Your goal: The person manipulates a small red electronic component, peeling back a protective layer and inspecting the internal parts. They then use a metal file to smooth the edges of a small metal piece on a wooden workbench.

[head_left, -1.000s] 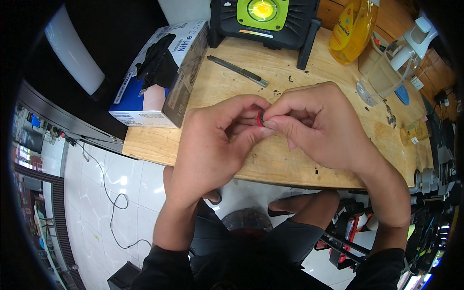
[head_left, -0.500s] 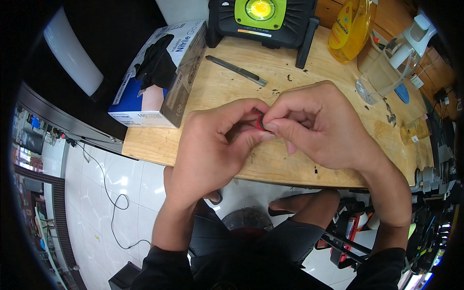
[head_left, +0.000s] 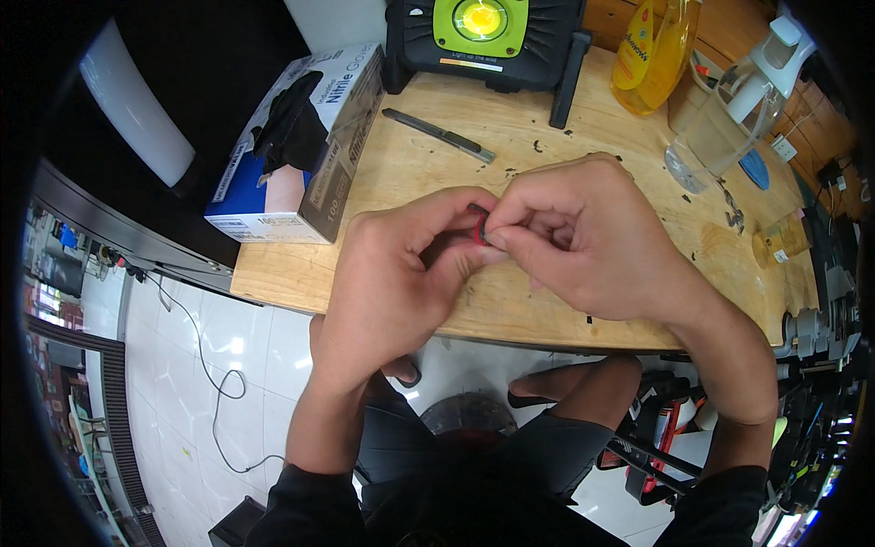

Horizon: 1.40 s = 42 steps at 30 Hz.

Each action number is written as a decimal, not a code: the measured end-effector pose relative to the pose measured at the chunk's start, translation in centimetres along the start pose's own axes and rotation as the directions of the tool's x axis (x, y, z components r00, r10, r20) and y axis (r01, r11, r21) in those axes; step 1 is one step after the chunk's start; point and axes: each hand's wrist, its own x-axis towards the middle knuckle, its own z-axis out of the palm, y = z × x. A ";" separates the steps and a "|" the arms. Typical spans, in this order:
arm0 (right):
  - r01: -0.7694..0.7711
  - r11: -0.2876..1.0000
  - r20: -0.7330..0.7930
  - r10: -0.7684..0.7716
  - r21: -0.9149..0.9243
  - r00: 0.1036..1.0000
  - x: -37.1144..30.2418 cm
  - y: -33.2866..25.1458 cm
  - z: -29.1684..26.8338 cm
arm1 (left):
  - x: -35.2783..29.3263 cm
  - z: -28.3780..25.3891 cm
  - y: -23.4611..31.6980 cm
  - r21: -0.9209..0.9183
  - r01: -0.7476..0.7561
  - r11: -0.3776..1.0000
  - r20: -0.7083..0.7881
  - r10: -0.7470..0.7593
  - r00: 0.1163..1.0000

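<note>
Looking down from my head, a small red piece (head_left: 478, 225) sits right between my two hands above the near part of the wooden table (head_left: 410, 164), mostly hidden, so I cannot tell how its long axis runs. My left hand (head_left: 396, 273) curls under it from the left with thumb and forefinger pressed on it. My right hand (head_left: 583, 237) meets it from the right, fingertips pinching its edge, both wrists bent inward and equally near.
</note>
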 end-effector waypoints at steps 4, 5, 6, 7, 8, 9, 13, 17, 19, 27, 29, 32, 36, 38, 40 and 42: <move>0.016 1.000 0.039 -0.016 0.004 0.999 0.1 0.1 -0.3 | 0.1 -0.1 0.0 -0.033 0.030 0.999 0.005 -0.029 1.000; -0.003 1.000 0.075 0.002 0.011 0.997 0.0 -0.1 -0.4 | 0.1 -0.1 0.0 -0.041 0.032 0.999 0.003 -0.032 0.999; -0.012 1.000 0.092 0.011 0.014 0.996 0.0 -0.2 -0.5 | 0.0 -0.1 0.0 -0.034 0.039 0.999 0.002 -0.039 0.999; -0.024 1.000 0.108 0.022 0.016 0.994 0.0 -0.3 -0.5 | 0.0 -0.1 0.0 -0.030 0.047 0.998 0.003 -0.047 0.999; -0.026 1.000 0.104 0.024 0.016 0.994 0.0 -0.4 -0.5 | 0.0 -0.1 0.0 -0.025 0.054 0.998 0.005 -0.054 0.999; -0.020 1.000 0.093 0.019 0.007 0.996 -0.1 -0.4 -0.4 | 0.0 0.0 0.1 -0.023 0.040 0.999 0.003 -0.040 0.999; 0.094 0.991 0.021 -0.092 -0.100 0.996 -0.3 -0.3 -0.2 | -0.1 0.0 0.3 0.023 -0.013 1.000 -0.007 0.013 1.000; 0.331 0.900 -0.023 -0.352 -0.284 0.936 -0.1 0.0 0.0 | 0.0 0.2 -0.3 0.067 -0.110 0.992 -0.033 0.113 0.993; 0.386 0.863 -0.029 -0.418 -0.327 0.908 -0.2 0.1 0.2 | 0.0 0.3 -0.5 0.059 -0.111 0.992 -0.031 0.113 0.993; 0.410 0.827 -0.125 -0.486 -0.384 0.865 -0.2 0.4 1.1 | 0.0 0.2 -0.9 -0.018 -0.097 0.995 -0.036 0.096 0.995; 0.410 0.837 -0.129 -0.481 -0.361 0.867 -0.1 0.6 1.1 | 0.0 0.1 -0.9 -0.100 -0.073 0.992 -0.009 0.072 0.997; 0.410 0.848 -0.135 -0.474 -0.336 0.870 -0.1 0.6 1.1 | 0.0 0.0 -0.8 -0.251 0.013 0.968 0.012 -0.010 1.000; 0.392 0.841 -0.110 -0.459 -0.372 0.881 0.0 0.1 0.9 | 0.0 0.0 -0.5 -0.311 0.030 0.950 0.018 -0.025 1.000; 0.400 0.824 -0.108 -0.476 -0.400 0.873 0.0 0.1 1.0 | 0.0 0.0 -0.4 -0.299 0.029 0.954 0.010 -0.027 1.000; 0.421 0.802 -0.121 -0.511 -0.424 0.851 0.0 0.3 1.1 | 0.0 0.1 -0.4 -0.294 0.027 0.955 0.011 -0.025 1.000; 0.452 0.774 -0.150 -0.561 -0.444 0.814 0.1 0.7 1.2 | 0.1 0.1 -0.4 -0.282 0.033 0.959 0.010 -0.032 0.999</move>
